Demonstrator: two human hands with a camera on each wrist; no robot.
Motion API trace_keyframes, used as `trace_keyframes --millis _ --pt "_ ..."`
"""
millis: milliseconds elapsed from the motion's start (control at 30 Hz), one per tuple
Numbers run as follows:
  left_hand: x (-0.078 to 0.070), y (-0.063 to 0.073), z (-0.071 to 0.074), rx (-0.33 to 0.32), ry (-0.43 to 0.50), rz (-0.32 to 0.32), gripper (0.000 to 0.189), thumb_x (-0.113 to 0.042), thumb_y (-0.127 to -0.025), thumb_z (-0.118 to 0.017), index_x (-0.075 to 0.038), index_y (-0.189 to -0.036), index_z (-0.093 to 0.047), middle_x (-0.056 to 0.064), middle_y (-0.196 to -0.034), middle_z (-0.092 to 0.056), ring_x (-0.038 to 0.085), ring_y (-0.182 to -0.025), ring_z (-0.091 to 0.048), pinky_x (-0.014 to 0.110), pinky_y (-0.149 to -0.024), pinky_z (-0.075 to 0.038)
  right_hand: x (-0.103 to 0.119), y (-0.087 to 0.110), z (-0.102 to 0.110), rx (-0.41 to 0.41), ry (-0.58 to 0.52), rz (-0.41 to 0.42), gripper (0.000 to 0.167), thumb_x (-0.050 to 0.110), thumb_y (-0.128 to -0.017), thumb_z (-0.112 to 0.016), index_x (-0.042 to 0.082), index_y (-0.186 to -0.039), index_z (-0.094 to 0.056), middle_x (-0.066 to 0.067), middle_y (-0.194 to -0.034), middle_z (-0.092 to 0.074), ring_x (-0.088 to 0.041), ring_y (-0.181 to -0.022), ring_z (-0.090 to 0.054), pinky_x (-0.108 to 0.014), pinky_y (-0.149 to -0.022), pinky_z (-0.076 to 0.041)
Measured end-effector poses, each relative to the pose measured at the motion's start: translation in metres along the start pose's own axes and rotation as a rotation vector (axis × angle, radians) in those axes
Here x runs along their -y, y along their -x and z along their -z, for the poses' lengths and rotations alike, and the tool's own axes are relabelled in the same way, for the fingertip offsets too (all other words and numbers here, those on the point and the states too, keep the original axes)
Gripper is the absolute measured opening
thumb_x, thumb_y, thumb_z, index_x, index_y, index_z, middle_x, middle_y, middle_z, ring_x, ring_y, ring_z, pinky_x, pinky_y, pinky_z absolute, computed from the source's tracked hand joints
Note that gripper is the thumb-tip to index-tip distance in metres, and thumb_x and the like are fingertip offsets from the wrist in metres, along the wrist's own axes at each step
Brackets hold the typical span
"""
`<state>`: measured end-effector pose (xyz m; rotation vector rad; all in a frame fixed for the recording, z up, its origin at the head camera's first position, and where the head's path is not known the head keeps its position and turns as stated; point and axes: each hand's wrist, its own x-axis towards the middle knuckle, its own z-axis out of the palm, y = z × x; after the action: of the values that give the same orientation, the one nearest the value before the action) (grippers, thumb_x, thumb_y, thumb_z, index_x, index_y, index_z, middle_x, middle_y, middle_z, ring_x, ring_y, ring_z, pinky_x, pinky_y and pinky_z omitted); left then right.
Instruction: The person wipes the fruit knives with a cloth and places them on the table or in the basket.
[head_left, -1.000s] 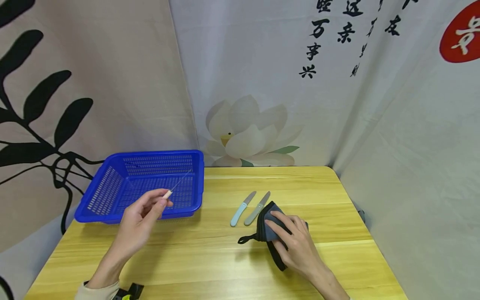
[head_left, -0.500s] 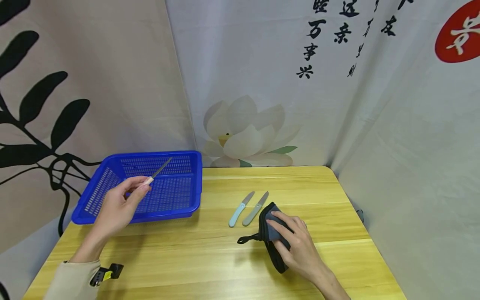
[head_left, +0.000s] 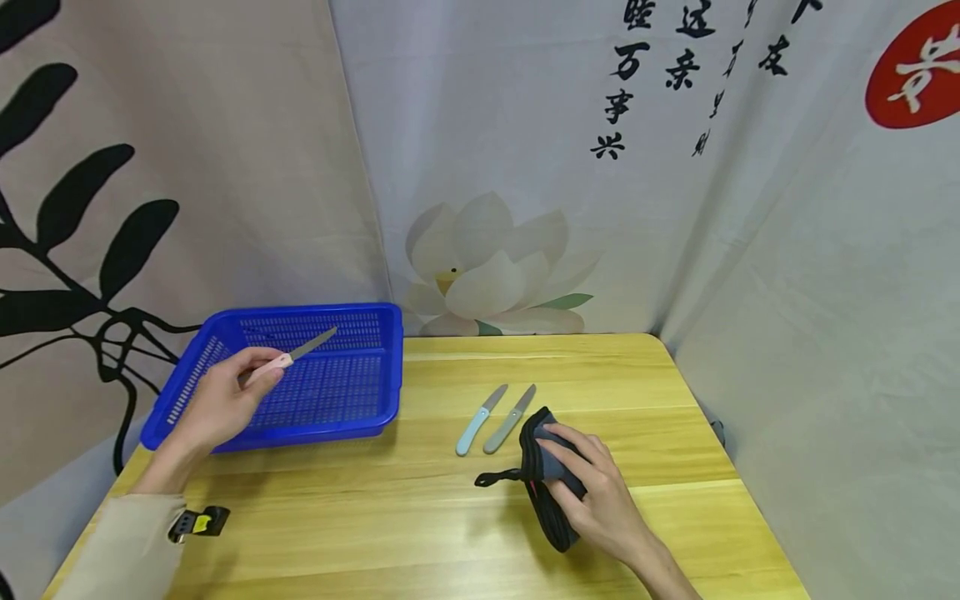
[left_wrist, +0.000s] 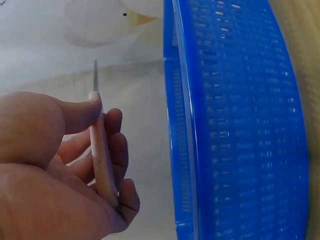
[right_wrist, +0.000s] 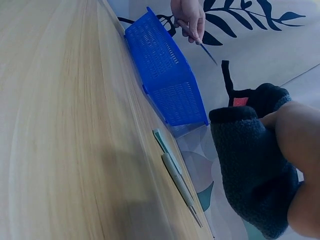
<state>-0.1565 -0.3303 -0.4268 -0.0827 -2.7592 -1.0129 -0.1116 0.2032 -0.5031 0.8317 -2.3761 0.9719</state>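
Note:
My left hand (head_left: 217, 404) grips a small knife (head_left: 313, 342) by its pale pink handle, blade pointing up and to the right, over the blue basket (head_left: 396, 375). In the left wrist view the thumb presses the handle (left_wrist: 101, 160) against the curled fingers. My right hand (head_left: 602, 496) holds a folded dark grey cloth (right_wrist: 245, 160) with black edging and a black hanging loop (head_left: 495, 478), raised above the table. Two more knives lie side by side left of the cloth, one with a light blue handle (head_left: 472, 431), one with a grey-green handle (head_left: 502, 435).
The basket has meshed walls and stands at the table's back left. The wooden table (head_left: 420, 533) ends against a printed curtain (head_left: 495, 125) behind it. A black strap with a yellow mark (head_left: 201, 522) sits at my left wrist.
My left hand has moved left with the knife, and the blade has turned so its flat shows. The right hand keeps the cloth in nearly the same place; its lower fold has shifted slightly.

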Motion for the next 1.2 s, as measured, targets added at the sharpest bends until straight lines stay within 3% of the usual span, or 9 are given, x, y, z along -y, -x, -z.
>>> trace_keyframes --millis 167,233,333,467,567,633,933,1067,1200 --pt "0.007 -0.004 0.001 0.007 -0.006 0.043 0.044 -0.029 -0.122 -0.053 0.002 -0.151 -0.062 0.031 -0.135 -0.072 0.036 -0.115 -0.072 0.010 -0.076 -0.048 0.001 -0.001 0.000 -0.001 0.001 0.001 0.060 -0.006 -0.087 -0.086 0.017 -0.142 -0.078 -0.011 -0.154 -0.070 -0.022 -0.125 -0.066 -0.030 -0.102 -0.054" --pt "0.009 -0.005 0.002 0.005 -0.009 0.060 0.046 -0.030 -0.122 -0.052 0.003 -0.152 -0.061 0.031 -0.136 -0.072 0.043 -0.119 -0.071 0.011 -0.077 -0.047 0.002 -0.001 0.000 0.000 -0.001 0.002 0.060 -0.006 -0.087 -0.086 0.017 -0.143 -0.078 -0.011 -0.154 -0.070 -0.022 -0.124 -0.066 -0.031 -0.102 -0.054" --pt "0.012 -0.007 0.003 0.004 -0.010 0.082 0.048 -0.032 -0.123 -0.050 0.004 -0.153 -0.059 0.032 -0.137 -0.070 0.046 -0.120 -0.069 0.021 -0.080 -0.049 0.002 -0.001 0.001 0.004 0.005 -0.001 0.060 -0.005 -0.088 -0.087 0.017 -0.142 -0.078 -0.009 -0.154 -0.070 -0.022 -0.125 -0.066 -0.031 -0.102 -0.054" --pt "0.014 -0.008 0.005 0.001 -0.023 0.105 0.052 -0.034 -0.123 -0.046 0.005 -0.156 -0.056 0.035 -0.141 -0.067 0.053 -0.124 -0.066 0.048 -0.086 -0.056 0.002 -0.001 0.001 0.005 0.014 -0.006 0.058 -0.004 -0.088 -0.088 0.017 -0.142 -0.079 -0.008 -0.155 -0.070 -0.021 -0.125 -0.066 -0.031 -0.102 -0.055" --pt "0.014 -0.007 0.005 -0.008 -0.026 0.122 0.055 -0.035 -0.123 -0.046 0.005 -0.160 -0.052 0.037 -0.147 -0.063 0.059 -0.132 -0.061 0.069 -0.094 -0.054 0.001 -0.001 0.001 0.012 0.017 -0.015 0.057 -0.002 -0.089 -0.088 0.018 -0.141 -0.079 -0.006 -0.155 -0.070 -0.020 -0.126 -0.066 -0.031 -0.102 -0.055" --pt "0.013 -0.007 0.004 -0.016 -0.026 0.127 0.057 -0.036 -0.122 -0.047 0.006 -0.162 -0.049 0.038 -0.151 -0.060 0.062 -0.138 -0.057 0.076 -0.100 -0.050 0.001 -0.002 0.001 0.015 0.020 -0.018 0.056 -0.001 -0.089 -0.088 0.018 -0.141 -0.079 -0.006 -0.156 -0.070 -0.020 -0.126 -0.066 -0.032 -0.102 -0.056" --pt "0.006 -0.009 0.003 0.002 -0.084 0.144 0.077 -0.050 -0.120 -0.048 0.004 -0.173 -0.032 0.041 -0.169 -0.043 0.067 -0.151 -0.043 0.084 -0.112 -0.041 0.001 -0.004 0.000 0.014 0.027 -0.008 0.058 -0.002 -0.088 -0.088 0.019 -0.142 -0.079 -0.006 -0.155 -0.070 -0.020 -0.125 -0.067 -0.038 -0.099 -0.059" --pt "0.005 -0.009 -0.001 -0.013 -0.090 0.119 0.080 -0.051 -0.120 -0.048 0.002 -0.176 -0.026 0.043 -0.176 -0.030 0.070 -0.157 -0.032 0.088 -0.119 -0.031 0.001 -0.004 0.000 0.020 0.025 -0.015 0.058 -0.002 -0.089 -0.088 0.019 -0.142 -0.078 -0.006 -0.156 -0.070 -0.020 -0.127 -0.066 -0.036 -0.100 -0.058" --pt "-0.001 -0.007 -0.009 -0.045 -0.098 0.078 0.080 -0.050 -0.119 -0.051 0.002 -0.175 -0.028 0.041 -0.179 -0.022 0.070 -0.160 -0.026 0.091 -0.119 -0.027 -0.001 -0.003 0.000 0.007 0.024 -0.011 0.060 -0.004 -0.087 -0.088 0.019 -0.142 -0.078 -0.005 -0.155 -0.070 -0.021 -0.128 -0.067 -0.034 -0.101 -0.058"
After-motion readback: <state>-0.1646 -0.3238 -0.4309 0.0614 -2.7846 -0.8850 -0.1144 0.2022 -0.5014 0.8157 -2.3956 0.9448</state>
